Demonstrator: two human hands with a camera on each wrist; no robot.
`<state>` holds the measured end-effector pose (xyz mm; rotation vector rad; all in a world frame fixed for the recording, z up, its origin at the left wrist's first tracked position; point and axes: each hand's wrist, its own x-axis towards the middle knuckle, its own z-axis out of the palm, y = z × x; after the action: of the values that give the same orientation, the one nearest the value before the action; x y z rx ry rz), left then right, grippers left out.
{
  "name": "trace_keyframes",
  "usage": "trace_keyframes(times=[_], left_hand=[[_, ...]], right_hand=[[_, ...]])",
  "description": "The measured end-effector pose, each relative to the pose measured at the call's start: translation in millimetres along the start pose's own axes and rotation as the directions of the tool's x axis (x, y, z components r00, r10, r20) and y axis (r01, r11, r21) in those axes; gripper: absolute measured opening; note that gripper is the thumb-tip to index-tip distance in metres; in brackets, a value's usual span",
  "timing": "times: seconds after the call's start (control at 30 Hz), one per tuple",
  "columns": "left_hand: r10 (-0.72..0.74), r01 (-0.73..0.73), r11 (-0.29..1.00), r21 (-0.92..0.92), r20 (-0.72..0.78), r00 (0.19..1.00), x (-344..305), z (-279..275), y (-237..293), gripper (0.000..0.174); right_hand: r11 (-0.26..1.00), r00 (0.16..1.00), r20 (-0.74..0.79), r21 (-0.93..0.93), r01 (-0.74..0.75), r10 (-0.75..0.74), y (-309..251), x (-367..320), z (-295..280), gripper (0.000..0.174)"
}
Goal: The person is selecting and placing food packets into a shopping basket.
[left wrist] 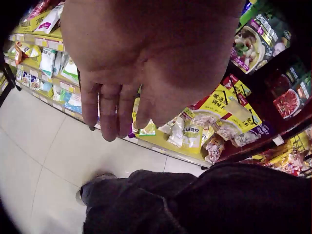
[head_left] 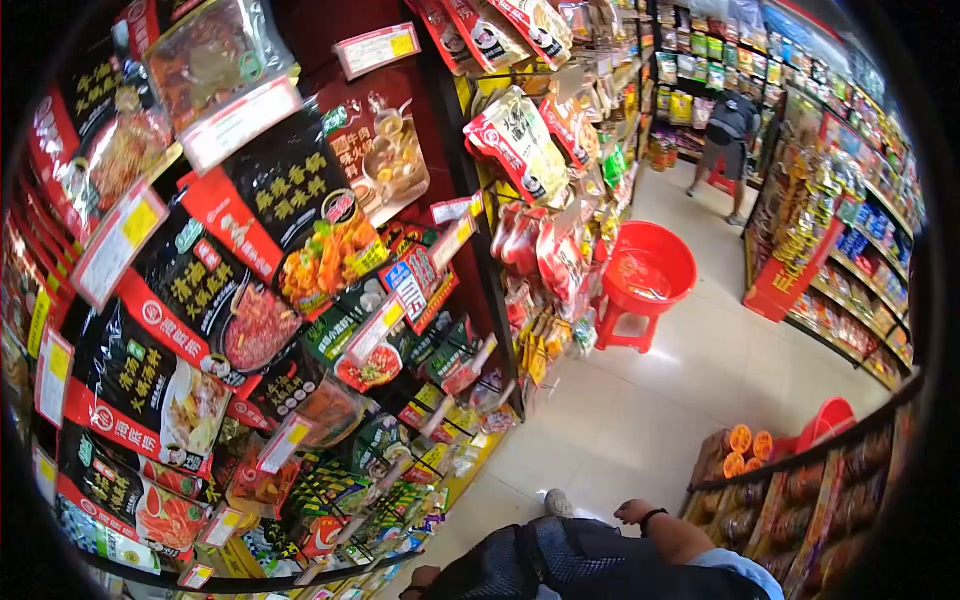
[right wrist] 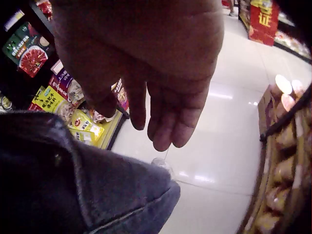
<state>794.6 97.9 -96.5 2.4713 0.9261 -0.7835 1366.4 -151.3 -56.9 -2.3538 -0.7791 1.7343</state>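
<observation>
My left hand [left wrist: 151,58] hangs with relaxed fingers and holds nothing, beside low shelves of seasoning packets. Only a bit of it shows at the bottom edge of the head view. Yellow packets [left wrist: 192,135] lie on the lowest shelf, behind the fingertips in the left wrist view. Over the tiled floor [right wrist: 229,141], my right hand [right wrist: 146,63] also hangs loose and empty. In the head view it wears a dark wristband [head_left: 653,516]. Black and red hotpot seasoning pouches [head_left: 310,200] hang on the tall rack left of my body.
A red basin [head_left: 648,265] sits on a red stool [head_left: 628,325] further along the aisle. A person [head_left: 728,135] bends near the far shelves. To the right stand a shelf of packaged goods [head_left: 780,500], orange-lidded tubs [head_left: 740,438] and a red promotional panel [head_left: 795,265].
</observation>
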Motion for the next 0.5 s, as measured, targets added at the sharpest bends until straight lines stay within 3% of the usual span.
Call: trace_keyframes(times=[0.03,0.1,0.13,0.17,0.2,0.23,0.3,0.37,0.43,0.5], left_hand=[[0.031,-0.031,0.999,0.019,-0.014,0.999,3.8,-5.4,12.2,0.023],[-0.019,0.013,0.994,-0.105,-0.062,0.998,17.6,-4.9,22.1,0.018],[-0.018,0.011,0.999,-0.038,-0.183,0.983,28.0,-9.7,31.8,0.013],[-0.154,0.056,0.935,-0.349,-0.261,0.953,26.2,-49.2,46.4,0.015],[-0.185,-0.045,0.798,-0.601,-0.315,0.931,52.4,-29.2,37.2,0.02],[-0.546,0.278,0.442,-0.853,-0.01,0.837,48.6,-70.7,63.9,0.027],[-0.604,0.168,0.356,-0.919,-0.089,0.792,55.8,-95.5,74.1,0.034],[-0.661,0.14,0.259,-0.956,-0.069,0.747,56.8,-96.1,84.9,0.034],[-0.66,0.185,0.279,-0.942,-0.048,0.75,49.8,-96.8,89.7,0.032],[-0.649,0.172,0.278,-0.945,-0.053,0.759,53.3,-57.8,76.0,0.03]], right_hand=[[0.987,1.0,-0.012,-0.162,0.004,-0.006,8.5,20.8,-18.7,0.04],[0.992,0.994,-0.062,-0.092,-0.092,0.087,-6.4,25.7,-62.9,0.039],[0.993,0.997,-0.066,-0.109,-0.049,0.042,-0.7,41.4,-80.9,0.038],[0.992,0.997,-0.078,-0.128,0.002,-0.012,2.9,68.1,-102.6,0.037],[0.997,0.996,-0.082,-0.071,-0.025,0.019,-23.5,54.4,-123.6,0.035],[0.995,0.997,-0.075,-0.095,-0.011,0.003,-43.7,58.8,-137.6,0.035],[0.991,0.993,-0.097,-0.125,0.057,-0.069,-67.1,72.1,-150.8,0.034],[0.988,0.983,-0.097,-0.034,0.152,-0.155,-82.6,86.4,-146.1,0.032],[0.974,0.977,-0.071,0.092,0.209,-0.203,-103.8,91.4,-139.0,0.028],[0.956,0.963,-0.017,0.118,0.268,-0.268,-120.8,96.2,-125.1,0.03]])
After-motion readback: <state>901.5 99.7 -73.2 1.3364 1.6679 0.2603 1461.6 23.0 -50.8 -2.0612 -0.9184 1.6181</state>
